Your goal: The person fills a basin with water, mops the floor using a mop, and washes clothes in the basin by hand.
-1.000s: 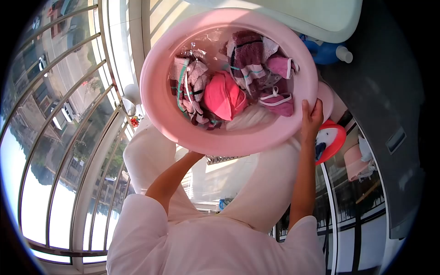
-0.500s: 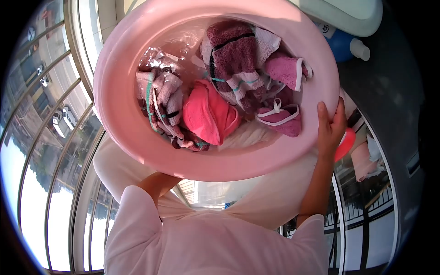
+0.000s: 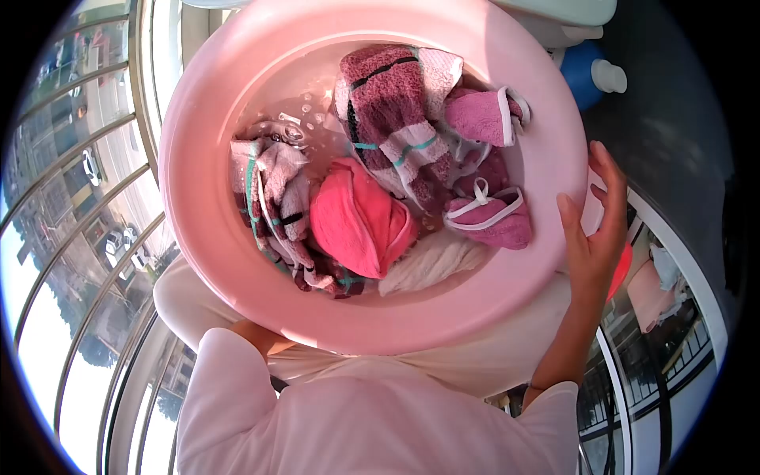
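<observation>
Head camera: looking down on a wide pink basin (image 3: 190, 174), just in front of the white shirt (image 3: 380, 427) and above the pale trousers (image 3: 507, 348); whether resting on them, cannot tell.
Basin contents: lying in water (image 3: 317, 87), with a bright pink cloth (image 3: 360, 222) near the basin's middle, a checked towel (image 3: 388, 95) toward its far side, a striped cloth (image 3: 273, 186) toward its left, and a pale cloth (image 3: 431, 265) toward its near side.
Step in hand: judging by the pose, steadying or shifting the loaded basin rather than handling the cloths.
Next move: likely calling for a firmer right-side hold and a level rim, to avoid slopping.
Right hand (image 3: 595, 249): open at the basin's right edge, thumb over the rim, fingers spread outside it, no firm grip visible.
Left hand: hidden under the basin's near-left edge, only the bent left forearm (image 3: 261, 336) showing; gripping or not, cannot tell.
Beyond the basin: to its far right, a blue bottle (image 3: 584, 75); to its left, a metal railing (image 3: 144, 103).
</observation>
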{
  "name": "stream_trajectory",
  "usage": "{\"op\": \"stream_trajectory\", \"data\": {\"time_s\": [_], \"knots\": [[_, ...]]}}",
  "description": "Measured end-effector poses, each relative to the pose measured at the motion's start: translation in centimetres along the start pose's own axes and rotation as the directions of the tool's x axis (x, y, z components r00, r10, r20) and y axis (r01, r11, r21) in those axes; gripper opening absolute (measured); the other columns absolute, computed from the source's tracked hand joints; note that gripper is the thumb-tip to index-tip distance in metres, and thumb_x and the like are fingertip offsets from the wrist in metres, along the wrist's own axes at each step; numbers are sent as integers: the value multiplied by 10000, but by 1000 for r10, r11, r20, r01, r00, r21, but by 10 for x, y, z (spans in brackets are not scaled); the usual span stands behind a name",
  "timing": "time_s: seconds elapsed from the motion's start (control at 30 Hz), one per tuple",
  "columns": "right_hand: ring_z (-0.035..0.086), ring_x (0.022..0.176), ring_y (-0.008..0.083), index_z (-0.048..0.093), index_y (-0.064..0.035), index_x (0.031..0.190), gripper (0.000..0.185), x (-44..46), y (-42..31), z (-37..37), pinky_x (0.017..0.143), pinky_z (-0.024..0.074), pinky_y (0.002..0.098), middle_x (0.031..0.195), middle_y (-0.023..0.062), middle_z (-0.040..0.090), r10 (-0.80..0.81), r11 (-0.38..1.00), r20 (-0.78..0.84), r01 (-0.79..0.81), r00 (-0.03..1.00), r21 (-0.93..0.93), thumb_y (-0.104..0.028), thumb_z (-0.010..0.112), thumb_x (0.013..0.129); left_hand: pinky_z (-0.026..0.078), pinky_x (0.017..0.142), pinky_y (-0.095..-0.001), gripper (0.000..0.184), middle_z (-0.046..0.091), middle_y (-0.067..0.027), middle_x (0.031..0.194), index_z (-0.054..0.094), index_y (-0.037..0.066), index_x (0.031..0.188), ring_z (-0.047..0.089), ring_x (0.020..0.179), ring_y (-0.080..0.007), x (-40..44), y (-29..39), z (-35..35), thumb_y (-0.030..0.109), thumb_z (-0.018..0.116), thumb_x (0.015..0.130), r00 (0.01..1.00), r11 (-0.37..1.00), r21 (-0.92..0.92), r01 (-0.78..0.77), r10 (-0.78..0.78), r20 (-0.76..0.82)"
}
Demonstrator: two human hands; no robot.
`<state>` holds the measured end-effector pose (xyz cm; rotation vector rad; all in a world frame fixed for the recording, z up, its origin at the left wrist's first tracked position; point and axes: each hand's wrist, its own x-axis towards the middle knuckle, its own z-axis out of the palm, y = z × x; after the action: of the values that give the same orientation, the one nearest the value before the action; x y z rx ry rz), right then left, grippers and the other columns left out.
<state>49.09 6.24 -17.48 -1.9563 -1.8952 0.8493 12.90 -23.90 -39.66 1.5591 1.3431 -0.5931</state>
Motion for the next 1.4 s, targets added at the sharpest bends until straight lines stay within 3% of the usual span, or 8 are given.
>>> {"op": "stream_trajectory", "data": {"time_s": [0.43, 0.57, 0.67, 0.87, 0.97, 1.07, 1.23, 1.4], "knots": [[527, 949, 304, 568, -23, 986, 368, -123, 3, 33, 809, 430, 368, 1033, 133, 552, -657, 734, 304, 677, 689, 52, -192, 684, 682, 415, 878, -422, 483, 508, -148, 1181, 512, 60, 1167, 487, 1083, -314, -20, 108, 32, 380, 525, 806, 791, 748, 258, -611, 585, 178], [553, 948, 304, 603, -45, 942, 372, -136, 12, 83, 823, 438, 391, 1060, 164, 569, -548, 643, 488, 715, 679, -274, -202, 687, 615, 417, 859, -391, 416, 598, -123, 1044, 542, 66, 1130, 551, 985, -282, -109, 147, -32, 337, 528, 815, 907, 835, 360, -416, 351, 233], [574, 890, 303, 594, -32, 940, 435, -125, 27, 133, 758, 452, 383, 927, 151, 599, -493, 572, 648, 777, 581, -261, -218, 717, 567, 444, 818, -349, 382, 601, -102, 1000, 525, 64, 1157, 570, 932, -222, -180, 167, -82, 275, 549, 841, 828, 845, 82, -528, 491, 270], [597, 786, 319, 596, -21, 940, 417, -137, -12, 106, 729, 469, 398, 840, 134, 614, -491, 702, 752, 711, 439, 43, -264, 708, 621, 454, 770, -285, 395, 600, -109, 961, 514, 38, 1143, 575, 892, -181, -188, 140, -157, 147, 647, 787, 713, 737, -160, -656, 537, -451], [565, 909, 325, 564, -17, 1035, 458, -112, -28, 102, 813, 438, 408, 948, 147, 593, -488, 871, 254, 446, 835, 206, -289, 682, 687, 428, 855, -377, 521, 552, -118, 1087, 503, 99, 1176, 520, 1030, -252, -135, 121, -203, 300, 690, 734, 437, 911, 92, -403, 279, -855], [521, 1001, 352, 509, -41, 1110, 503, -77, -49, 119, 823, 431, 410, 1106, 198, 522, -606, 796, -155, 589, 780, -140, -268, 681, 696, 350, 916, -521, 633, 451, -124, 1231, 500, 187, 1194, 388, 1172, -329, -72, 113, -225, 476, 689, 664, 320, 992, -108, -62, -83, -944], [454, 1089, 389, 389, -48, 1221, 607, -40, -50, 177, 890, 396, 449, 1189, 222, 454, -338, 927, -138, 303, 931, -223, -311, 647, 739, 271, 927, -624, 652, 378, -136, 1293, 536, 248, 1180, 307, 1214, -380, -32, 119, -207, 617, 607, 648, 628, 998, -60, 15, -56, -776], [555, 925, 373, 419, -66, 1152, 528, -24, -32, 190, 783, 457, 453, 992, 202, 571, -187, 955, 77, 200, 979, -221, -232, 663, 715, 349, 840, -556, 472, 511, -95, 1142, 652, 154, 958, 415, 1118, -281, -34, 120, -194, 537, 574, 694, 703, 973, 190, -132, 227, -674]]}}
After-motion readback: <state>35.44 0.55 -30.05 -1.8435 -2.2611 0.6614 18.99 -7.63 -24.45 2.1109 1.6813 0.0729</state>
